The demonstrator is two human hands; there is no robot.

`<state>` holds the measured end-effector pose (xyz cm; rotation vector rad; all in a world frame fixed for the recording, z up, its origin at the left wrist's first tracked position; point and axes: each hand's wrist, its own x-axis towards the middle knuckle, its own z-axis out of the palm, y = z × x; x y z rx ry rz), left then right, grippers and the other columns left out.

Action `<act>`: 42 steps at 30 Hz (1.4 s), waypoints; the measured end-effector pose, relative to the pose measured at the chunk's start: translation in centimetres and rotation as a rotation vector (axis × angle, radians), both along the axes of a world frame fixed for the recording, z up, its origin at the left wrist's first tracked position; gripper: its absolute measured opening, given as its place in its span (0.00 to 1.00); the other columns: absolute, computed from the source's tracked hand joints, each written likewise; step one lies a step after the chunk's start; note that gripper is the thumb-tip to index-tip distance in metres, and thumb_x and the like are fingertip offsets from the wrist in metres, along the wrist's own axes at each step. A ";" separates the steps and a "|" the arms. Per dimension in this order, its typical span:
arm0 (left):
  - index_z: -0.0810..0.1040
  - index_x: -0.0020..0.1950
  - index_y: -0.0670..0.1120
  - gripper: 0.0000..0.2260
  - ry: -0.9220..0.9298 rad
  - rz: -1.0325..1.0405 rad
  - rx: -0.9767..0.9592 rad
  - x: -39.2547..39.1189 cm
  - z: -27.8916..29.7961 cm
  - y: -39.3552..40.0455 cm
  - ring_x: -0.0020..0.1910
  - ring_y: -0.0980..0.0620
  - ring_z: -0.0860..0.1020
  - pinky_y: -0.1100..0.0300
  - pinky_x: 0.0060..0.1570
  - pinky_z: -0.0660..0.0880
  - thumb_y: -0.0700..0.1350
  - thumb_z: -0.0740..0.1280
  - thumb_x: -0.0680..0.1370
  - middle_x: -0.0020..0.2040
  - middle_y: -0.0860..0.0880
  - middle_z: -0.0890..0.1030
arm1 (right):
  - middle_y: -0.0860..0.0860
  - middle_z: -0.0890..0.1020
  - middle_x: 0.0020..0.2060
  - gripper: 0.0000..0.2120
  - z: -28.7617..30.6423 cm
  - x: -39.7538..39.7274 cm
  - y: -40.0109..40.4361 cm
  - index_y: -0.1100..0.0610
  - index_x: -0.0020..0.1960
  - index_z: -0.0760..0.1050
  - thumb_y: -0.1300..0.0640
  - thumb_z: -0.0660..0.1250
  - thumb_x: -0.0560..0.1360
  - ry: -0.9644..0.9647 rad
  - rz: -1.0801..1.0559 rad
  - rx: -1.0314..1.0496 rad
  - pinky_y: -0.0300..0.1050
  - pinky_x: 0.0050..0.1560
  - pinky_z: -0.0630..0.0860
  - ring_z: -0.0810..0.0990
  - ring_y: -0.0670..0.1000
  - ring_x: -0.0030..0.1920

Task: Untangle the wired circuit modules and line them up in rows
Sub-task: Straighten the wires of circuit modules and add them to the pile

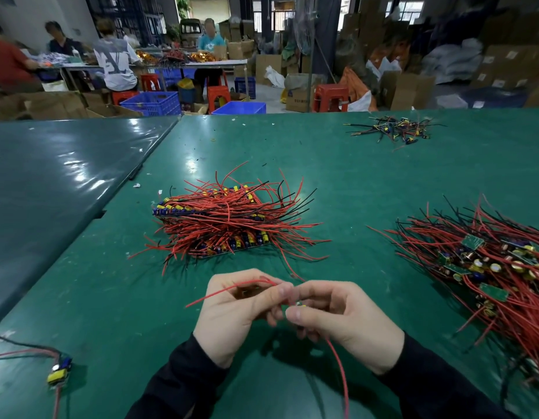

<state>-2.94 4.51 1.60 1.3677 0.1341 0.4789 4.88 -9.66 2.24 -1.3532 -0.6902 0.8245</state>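
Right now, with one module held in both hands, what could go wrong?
The red wire pinched by the left hand may snag or strain its solder joint if pulled hard. The long lead hanging below the right hand could catch the loose pile when carried to the arranged rows.

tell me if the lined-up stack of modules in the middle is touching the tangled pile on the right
Apart. The head view shows bare green table between the lined-up stack and the tangled pile; their wire tips do not meet.

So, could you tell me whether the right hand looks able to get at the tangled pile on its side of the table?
Probably yes: the tangled pile lies beside the right hand with bare mat between, though that hand now pinches a module.
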 end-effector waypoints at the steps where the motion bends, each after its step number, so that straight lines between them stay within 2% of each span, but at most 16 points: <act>1: 0.83 0.32 0.40 0.06 0.009 0.011 0.015 0.0 -0.1 0.0 0.23 0.53 0.73 0.65 0.24 0.70 0.43 0.74 0.61 0.27 0.46 0.79 | 0.51 0.78 0.28 0.07 -0.1 0.1 0.0 0.62 0.43 0.79 0.61 0.71 0.66 -0.026 -0.009 -0.002 0.33 0.29 0.70 0.74 0.44 0.26; 2: 0.83 0.33 0.40 0.06 0.021 0.024 0.042 0.0 -0.1 0.1 0.24 0.53 0.73 0.65 0.24 0.70 0.42 0.76 0.61 0.27 0.46 0.79 | 0.50 0.77 0.26 0.02 0.1 0.1 0.0 0.60 0.40 0.79 0.62 0.70 0.68 -0.035 -0.019 -0.004 0.33 0.28 0.69 0.73 0.43 0.25; 4: 0.84 0.35 0.41 0.06 0.029 0.022 0.098 0.0 -0.1 0.3 0.25 0.53 0.73 0.65 0.24 0.69 0.39 0.78 0.62 0.28 0.47 0.79 | 0.49 0.75 0.24 0.04 0.1 0.1 -0.1 0.58 0.38 0.79 0.65 0.72 0.70 -0.058 -0.024 -0.014 0.33 0.27 0.68 0.71 0.44 0.24; 7: 0.84 0.36 0.43 0.06 0.010 -0.012 0.149 -0.2 -0.1 0.4 0.25 0.54 0.74 0.64 0.24 0.69 0.45 0.76 0.63 0.28 0.48 0.80 | 0.50 0.74 0.24 0.04 -0.1 -0.1 0.0 0.58 0.38 0.80 0.61 0.66 0.67 -0.128 -0.012 -0.041 0.34 0.28 0.68 0.72 0.45 0.25; 12: 0.84 0.35 0.43 0.08 -0.056 0.001 0.186 -0.1 0.2 0.7 0.28 0.54 0.76 0.64 0.25 0.70 0.47 0.74 0.63 0.33 0.49 0.81 | 0.48 0.76 0.26 0.07 -0.6 -0.3 -0.1 0.53 0.38 0.82 0.58 0.67 0.73 -0.256 -0.012 -0.019 0.36 0.32 0.69 0.72 0.45 0.28; 15: 0.85 0.36 0.44 0.06 -0.070 -0.004 0.214 -0.3 0.2 0.8 0.27 0.54 0.76 0.65 0.25 0.70 0.45 0.74 0.63 0.30 0.49 0.80 | 0.49 0.78 0.28 0.07 -0.8 -0.2 -0.2 0.55 0.40 0.83 0.55 0.68 0.71 -0.362 -0.042 -0.024 0.36 0.35 0.69 0.74 0.43 0.31; 18: 0.84 0.33 0.44 0.05 -0.081 0.030 0.208 -0.3 0.4 0.6 0.25 0.55 0.74 0.66 0.25 0.69 0.44 0.76 0.61 0.27 0.49 0.78 | 0.53 0.80 0.30 0.07 -0.9 -0.3 -0.2 0.55 0.41 0.84 0.53 0.69 0.70 -0.457 -0.088 -0.021 0.44 0.37 0.71 0.75 0.46 0.32; 21: 0.83 0.31 0.44 0.06 -0.059 0.074 0.083 -0.1 0.4 0.4 0.22 0.53 0.73 0.65 0.22 0.69 0.42 0.77 0.58 0.25 0.47 0.79 | 0.54 0.79 0.31 0.06 -1.0 -0.5 -0.3 0.54 0.42 0.84 0.54 0.70 0.71 -0.636 -0.144 0.008 0.47 0.36 0.72 0.76 0.51 0.32; 25: 0.81 0.28 0.42 0.09 0.062 0.134 -0.038 0.2 -0.2 0.1 0.20 0.52 0.71 0.65 0.21 0.68 0.38 0.79 0.54 0.23 0.44 0.76 | 0.49 0.79 0.32 0.04 -1.4 -0.9 -0.2 0.58 0.41 0.83 0.59 0.70 0.73 -1.029 -0.232 0.022 0.38 0.33 0.72 0.74 0.46 0.31; 27: 0.80 0.27 0.41 0.07 0.103 0.155 -0.096 0.3 -0.3 -0.2 0.20 0.53 0.71 0.66 0.21 0.68 0.40 0.76 0.55 0.23 0.44 0.76 | 0.48 0.78 0.32 0.04 -1.5 -1.0 -0.2 0.57 0.41 0.83 0.60 0.70 0.73 -1.122 -0.248 -0.003 0.36 0.34 0.71 0.73 0.45 0.31; 29: 0.81 0.28 0.42 0.05 0.137 0.134 -0.188 0.4 -0.3 -0.3 0.21 0.54 0.73 0.66 0.21 0.69 0.40 0.74 0.56 0.25 0.46 0.77 | 0.47 0.77 0.30 0.04 -1.5 -0.9 -0.2 0.53 0.41 0.83 0.60 0.70 0.72 -1.026 -0.247 -0.004 0.38 0.33 0.70 0.73 0.44 0.30; 32: 0.82 0.28 0.44 0.04 0.173 0.052 -0.366 0.3 -0.1 0.3 0.24 0.56 0.76 0.66 0.24 0.72 0.38 0.73 0.56 0.27 0.48 0.78 | 0.48 0.77 0.28 0.05 -1.2 -1.0 -0.1 0.54 0.39 0.83 0.55 0.70 0.71 -0.633 -0.194 -0.021 0.36 0.35 0.69 0.73 0.42 0.30; 36: 0.80 0.29 0.46 0.17 0.101 -0.124 -0.501 -0.2 0.4 1.0 0.27 0.54 0.77 0.64 0.27 0.75 0.42 0.84 0.46 0.29 0.48 0.77 | 0.50 0.78 0.25 0.09 -0.3 -1.1 0.0 0.54 0.37 0.84 0.55 0.66 0.71 -0.133 0.029 0.010 0.36 0.30 0.70 0.75 0.45 0.26; 37: 0.79 0.29 0.45 0.18 0.059 -0.197 -0.526 -0.4 0.4 1.1 0.28 0.54 0.77 0.63 0.27 0.75 0.42 0.84 0.47 0.29 0.49 0.76 | 0.49 0.78 0.25 0.09 0.0 -1.1 -0.1 0.54 0.38 0.84 0.55 0.66 0.72 -0.060 0.101 0.022 0.36 0.29 0.70 0.76 0.46 0.26; 40: 0.79 0.33 0.45 0.11 -0.092 -0.455 -0.541 -0.8 0.6 1.0 0.30 0.54 0.74 0.62 0.26 0.73 0.41 0.80 0.60 0.31 0.51 0.74 | 0.48 0.79 0.27 0.08 0.6 -1.2 -0.4 0.53 0.45 0.83 0.54 0.66 0.74 0.053 0.284 0.049 0.34 0.30 0.71 0.78 0.45 0.26; 42: 0.80 0.36 0.46 0.09 -0.128 -0.512 -0.534 -1.0 0.7 1.0 0.30 0.55 0.74 0.63 0.27 0.72 0.42 0.79 0.62 0.32 0.52 0.75 | 0.47 0.79 0.28 0.08 0.7 -1.3 -0.4 0.53 0.46 0.83 0.55 0.65 0.74 0.061 0.341 0.036 0.35 0.31 0.72 0.78 0.44 0.27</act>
